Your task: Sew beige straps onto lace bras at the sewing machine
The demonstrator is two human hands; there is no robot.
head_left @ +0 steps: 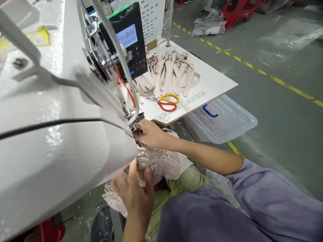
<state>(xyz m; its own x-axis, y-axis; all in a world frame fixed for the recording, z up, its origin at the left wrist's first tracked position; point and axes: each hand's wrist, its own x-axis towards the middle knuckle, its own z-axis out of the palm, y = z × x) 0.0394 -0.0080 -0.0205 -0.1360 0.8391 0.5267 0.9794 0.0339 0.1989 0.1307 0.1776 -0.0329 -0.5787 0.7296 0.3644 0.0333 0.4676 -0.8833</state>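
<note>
At the needle end of a white sewing machine (106,151), my right hand (151,133) is closed on the edge of a pale pink lace bra (171,163). Its fingertips are close to the presser foot (135,127) and partly hidden. My left hand (133,191), slightly blurred, is lower and nearer to me under the machine head. Its fingers are spread apart against the lace, with thumb and forefinger well separated. Scalloped trim shows just above the left fingertips. More lace hangs down to the left of that hand, and the rest lies over my lap.
Beige elastic strips (169,72) are heaped on the white table (214,82), beside thread snips (168,102) with red and yellow handles. A control panel (126,42) stands behind the needle area. Below the table's edge is a clear lidded plastic box (224,117); a red stool (237,13) stands farther back.
</note>
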